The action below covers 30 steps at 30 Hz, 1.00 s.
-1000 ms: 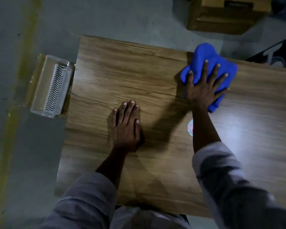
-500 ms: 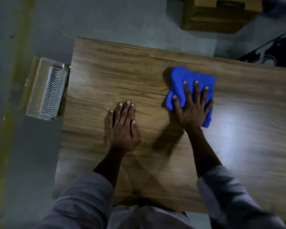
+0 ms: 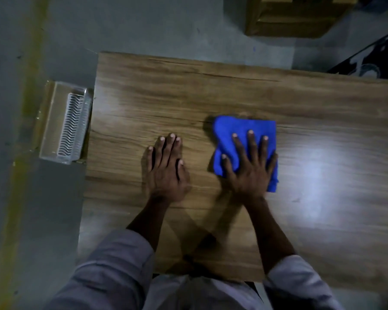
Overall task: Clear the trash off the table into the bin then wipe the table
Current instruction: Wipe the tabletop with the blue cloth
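A folded blue cloth (image 3: 227, 135) lies on the wooden table (image 3: 166, 97) near its middle. My right hand (image 3: 249, 166) presses flat on the cloth with fingers spread and straight. Just to its left, my left hand (image 3: 166, 168) rests flat on the bare wood, fingers together. A small gap of table separates the two hands. No trash shows on the tabletop.
A clear plastic container with a white ribbed insert (image 3: 65, 121) sits on the floor against the table's left edge. A cardboard box (image 3: 296, 16) stands on the floor beyond the far edge. A dark printed object (image 3: 372, 61) lies at the far right.
My right hand has slid the blue cloth from the far edge of the table toward me and leftward, closer to my left hand. The left hand has stayed in place.
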Available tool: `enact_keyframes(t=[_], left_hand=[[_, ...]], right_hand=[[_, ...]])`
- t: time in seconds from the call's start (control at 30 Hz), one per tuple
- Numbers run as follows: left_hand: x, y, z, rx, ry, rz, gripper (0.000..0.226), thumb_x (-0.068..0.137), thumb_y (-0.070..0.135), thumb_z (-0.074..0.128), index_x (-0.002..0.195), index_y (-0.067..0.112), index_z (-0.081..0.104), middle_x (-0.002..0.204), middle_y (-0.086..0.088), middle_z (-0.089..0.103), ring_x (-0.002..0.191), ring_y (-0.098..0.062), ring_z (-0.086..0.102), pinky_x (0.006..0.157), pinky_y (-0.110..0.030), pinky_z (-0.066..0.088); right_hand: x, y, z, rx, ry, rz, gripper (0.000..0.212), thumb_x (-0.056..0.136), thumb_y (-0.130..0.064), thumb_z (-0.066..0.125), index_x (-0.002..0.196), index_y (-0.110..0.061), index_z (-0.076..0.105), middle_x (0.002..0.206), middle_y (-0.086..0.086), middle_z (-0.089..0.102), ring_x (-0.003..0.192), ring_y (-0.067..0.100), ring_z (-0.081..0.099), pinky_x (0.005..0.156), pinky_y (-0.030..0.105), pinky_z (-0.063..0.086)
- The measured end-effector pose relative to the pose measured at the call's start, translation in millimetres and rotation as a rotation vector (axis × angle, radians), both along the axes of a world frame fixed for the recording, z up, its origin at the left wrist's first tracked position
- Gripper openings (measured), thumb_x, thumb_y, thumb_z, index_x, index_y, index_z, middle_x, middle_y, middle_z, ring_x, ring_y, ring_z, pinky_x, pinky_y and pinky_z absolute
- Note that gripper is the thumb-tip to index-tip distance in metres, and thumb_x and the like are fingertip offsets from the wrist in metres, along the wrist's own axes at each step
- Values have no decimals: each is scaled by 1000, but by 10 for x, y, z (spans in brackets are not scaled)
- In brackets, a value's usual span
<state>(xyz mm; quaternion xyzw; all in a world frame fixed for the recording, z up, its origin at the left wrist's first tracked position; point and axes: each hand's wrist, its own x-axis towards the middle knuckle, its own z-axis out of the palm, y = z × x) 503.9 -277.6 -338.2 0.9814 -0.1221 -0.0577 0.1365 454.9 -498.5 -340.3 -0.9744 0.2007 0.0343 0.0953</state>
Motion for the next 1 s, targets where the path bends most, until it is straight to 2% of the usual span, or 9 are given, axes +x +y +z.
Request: enact_keyframes(t=[0.13,0.2,0.33,0.47,0.6,0.77,0.83,0.9,1.0], left_hand=[[13,10,-17,-18,-10,2,65,97,27,41,160,17,27,168,2,20,157,-18,10,122,-55,18],[3,29,-34,6,-4,0,66,98,27,44,160,19,25,169,3,18,157,-17,8,123,-54,17],[21,39,-58,74,-3,-22,65,98,29,42,160,18,27,168,3,19,157,-17,9,124,-51,14],[-4,18,-71,89,8,-21,64,96,32,38,157,12,32,168,-1,21,157,-20,9,124,-53,14],[-23,17,-47,56,-3,-9,65,100,30,35,161,21,19,169,4,13,157,-15,4,126,-50,10],[-42,55,-75,49,-58,-23,60,103,31,37,160,19,24,169,3,14,157,-16,5,126,-49,9],[-55,62,-85,41,-78,-32,58,103,31,37,158,16,30,168,1,20,156,-18,10,125,-49,11],[-73,61,-80,14,-88,-22,51,102,28,41,151,13,41,161,-5,34,153,-24,23,123,-50,16],[-110,20,-72,6,-105,43,31,98,25,46,122,8,57,132,-17,53,124,-38,49,110,-51,34]], right_hand=[[507,-291,-64,-15,7,-239,66,96,-70,37,157,-48,24,169,-9,16,157,28,8,120,63,13],[894,-192,-96,14,-14,-265,66,97,-70,33,158,-46,23,170,-6,15,157,33,8,119,66,11],[1078,455,-103,37,-14,-28,66,98,-67,30,159,-44,22,171,-3,12,157,37,4,118,69,5],[197,761,1,88,-16,174,65,99,-64,39,159,-44,22,171,-7,10,158,30,-2,121,64,5],[-524,213,2,21,8,-12,68,96,-68,45,157,-47,25,170,-9,13,158,27,2,122,62,10],[92,-178,-89,34,4,-263,68,98,-68,36,159,-48,15,171,-7,9,158,30,1,120,66,8],[397,-43,-132,53,-8,-286,67,98,-66,31,159,-45,17,171,-4,9,157,34,1,118,69,7],[517,275,-145,46,-7,-183,67,97,-64,31,159,-43,20,171,-2,11,156,38,3,117,70,6],[200,742,-108,50,-45,82,66,97,-63,36,159,-42,26,170,-3,15,157,35,4,119,68,4]])
